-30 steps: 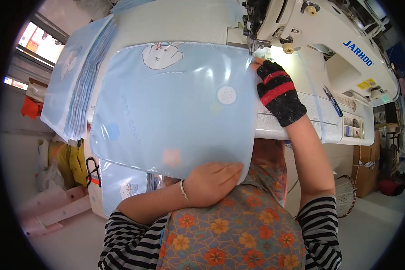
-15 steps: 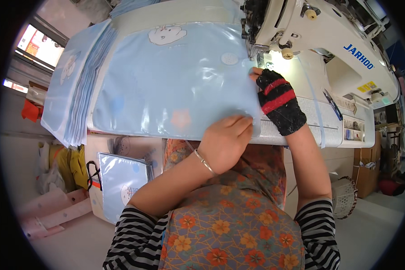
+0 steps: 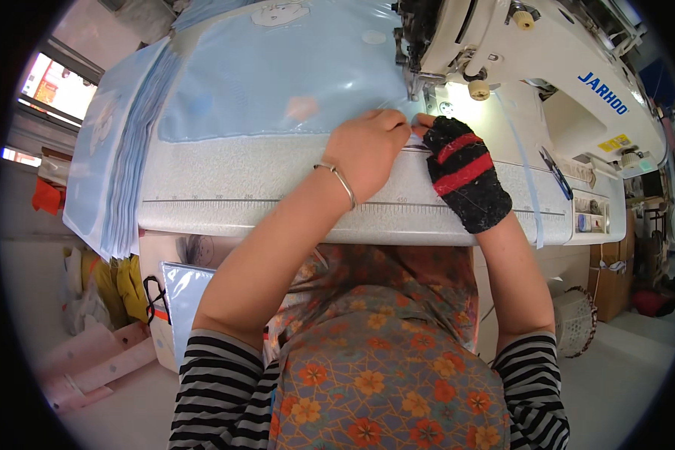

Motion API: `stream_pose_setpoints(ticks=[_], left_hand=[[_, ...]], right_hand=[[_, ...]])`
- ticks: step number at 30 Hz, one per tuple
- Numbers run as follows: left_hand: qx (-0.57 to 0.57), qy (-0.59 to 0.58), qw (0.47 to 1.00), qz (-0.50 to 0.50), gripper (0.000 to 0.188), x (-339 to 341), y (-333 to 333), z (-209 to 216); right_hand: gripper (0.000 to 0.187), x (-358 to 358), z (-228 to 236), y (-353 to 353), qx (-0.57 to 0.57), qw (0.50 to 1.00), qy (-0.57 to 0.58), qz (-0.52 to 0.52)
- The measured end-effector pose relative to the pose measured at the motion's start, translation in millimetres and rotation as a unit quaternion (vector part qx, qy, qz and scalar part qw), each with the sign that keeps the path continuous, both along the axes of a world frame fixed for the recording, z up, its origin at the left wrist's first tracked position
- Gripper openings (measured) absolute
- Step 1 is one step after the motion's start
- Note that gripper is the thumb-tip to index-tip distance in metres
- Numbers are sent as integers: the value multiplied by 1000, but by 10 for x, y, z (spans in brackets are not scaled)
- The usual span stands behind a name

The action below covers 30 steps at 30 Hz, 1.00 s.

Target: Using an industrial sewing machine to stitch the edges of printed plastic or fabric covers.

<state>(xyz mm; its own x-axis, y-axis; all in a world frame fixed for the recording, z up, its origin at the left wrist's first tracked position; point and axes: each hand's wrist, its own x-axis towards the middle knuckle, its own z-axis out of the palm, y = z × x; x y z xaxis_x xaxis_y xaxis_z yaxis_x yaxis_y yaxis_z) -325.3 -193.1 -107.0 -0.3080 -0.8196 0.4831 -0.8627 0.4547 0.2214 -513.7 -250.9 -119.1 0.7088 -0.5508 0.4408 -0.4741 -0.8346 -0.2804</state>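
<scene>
A light blue, glossy plastic-covered sheet [image 3: 270,79] with a pale cartoon print lies on the sewing machine table, its right edge running up to the needle area. My left hand [image 3: 367,148], bare with a silver bangle at the wrist, pinches the sheet's near right corner; the fingertips are partly hidden. Close beside it, my right hand [image 3: 465,176] wears a black fingerless glove with red stripes. Its curled fingertips meet the sheet's edge just in front of the presser foot. The white sewing machine [image 3: 547,60] stands at the upper right, its lamp lighting the needle plate.
A thick stack of similar blue sheets [image 3: 120,150] hangs over the table's left end. Thread snips [image 3: 555,172] lie at right, near a small parts tray [image 3: 591,217]. Another blue sheet [image 3: 187,289] sits below the table edge. A woven basket [image 3: 577,322] stands lower right.
The blue sheet has slid away from me, uncovering the table's ruler strip. My left hand has moved forward with its corner, up beside my right hand, which has hardly moved.
</scene>
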Motion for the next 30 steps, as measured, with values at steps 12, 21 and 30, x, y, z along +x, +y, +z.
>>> stream_pose_setpoints(ticks=[12, 21, 30], left_hand=[[93, 6, 995, 42, 25, 238, -496, 21], [-11, -110, 936, 333, 52, 837, -340, 96], [160, -83, 957, 225, 45, 680, 672, 128]], right_hand=[[30, 4, -33, -98, -41, 999, -27, -22], [21, -8, -5, -83, -33, 998, -40, -31], [17, 69, -76, -104, -19, 999, -3, -32]])
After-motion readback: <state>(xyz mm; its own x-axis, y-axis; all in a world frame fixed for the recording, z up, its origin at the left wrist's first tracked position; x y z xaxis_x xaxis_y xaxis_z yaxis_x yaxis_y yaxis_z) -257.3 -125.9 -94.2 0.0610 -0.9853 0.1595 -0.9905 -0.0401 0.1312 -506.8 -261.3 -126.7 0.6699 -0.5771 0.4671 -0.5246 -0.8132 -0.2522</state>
